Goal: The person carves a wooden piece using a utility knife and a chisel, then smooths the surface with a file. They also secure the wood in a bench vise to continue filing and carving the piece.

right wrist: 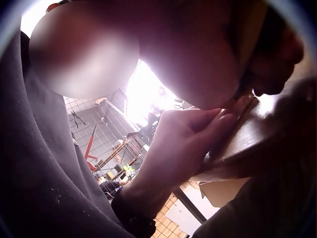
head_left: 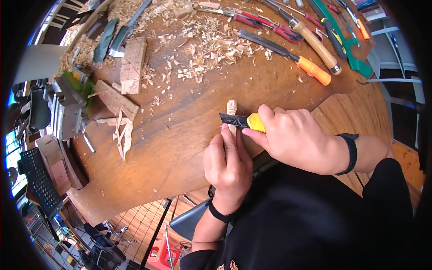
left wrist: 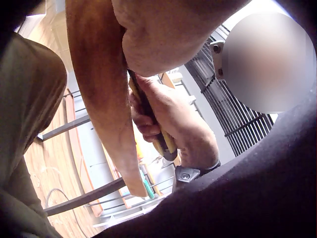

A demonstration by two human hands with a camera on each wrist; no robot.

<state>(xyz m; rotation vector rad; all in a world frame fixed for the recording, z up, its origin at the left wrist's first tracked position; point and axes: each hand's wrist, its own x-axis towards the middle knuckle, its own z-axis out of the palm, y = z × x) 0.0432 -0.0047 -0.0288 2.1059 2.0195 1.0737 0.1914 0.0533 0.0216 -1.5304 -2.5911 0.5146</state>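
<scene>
A yellow and black utility knife (head_left: pixel 255 122) is gripped in my right hand (head_left: pixel 294 137), its dark blade lying across a small pale wood stick (head_left: pixel 231 108). My left hand (head_left: pixel 228 164) pinches the stick's near part, the thumb close under the blade. The stick's far end points away from me on the brown table (head_left: pixel 180 126). In the left wrist view my right hand (left wrist: pixel 173 114) is curled round the knife handle (left wrist: pixel 168 146). The right wrist view shows my left hand (right wrist: pixel 183 144) with its fingertips together; the blade is hard to make out there.
Wood shavings (head_left: pixel 207 49) cover the table's far part. An orange-handled chisel (head_left: pixel 315 71), a wooden-handled tool (head_left: pixel 317 47) and red-handled tools lie at the back right. Wood blocks (head_left: pixel 133 65) and a metal vise (head_left: pixel 67 108) are at the left. The table's near edge runs by my left forearm.
</scene>
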